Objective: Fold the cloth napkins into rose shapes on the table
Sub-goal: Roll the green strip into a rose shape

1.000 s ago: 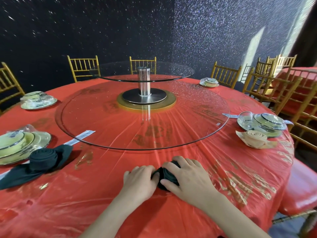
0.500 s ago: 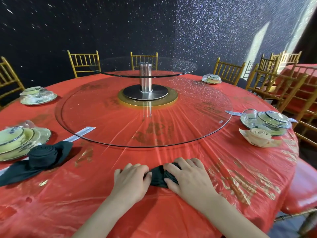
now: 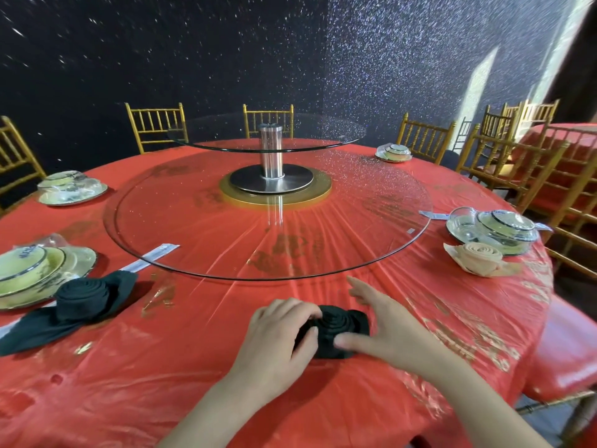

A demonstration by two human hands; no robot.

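A rolled dark green napkin [image 3: 339, 331] lies on the red table [image 3: 135, 376] near its front edge, its spiral facing up. My left hand [image 3: 277, 337] holds the roll's left side, fingers curled over its top and thumb at its front. My right hand [image 3: 387, 324] is spread beside the roll on the right, fingers straight, with the thumb touching its front. A finished dark green rose napkin [image 3: 80, 299] sits at the left place setting. A beige rose napkin [image 3: 478, 261] stands at the right setting.
A large glass lazy Susan [image 3: 387, 253] covers the table's middle, with a smaller raised glass tier [image 3: 268, 132] on a metal post. Wrapped dish sets stand at the left [image 3: 35, 270], far left [image 3: 69, 190], right [image 3: 494, 229] and far right [image 3: 392, 152]. Gold chairs [image 3: 510, 169] ring the table.
My right hand has lifted off the roll and spread open to its right. The napkin's spiral top now shows. My left hand stays on its left side.
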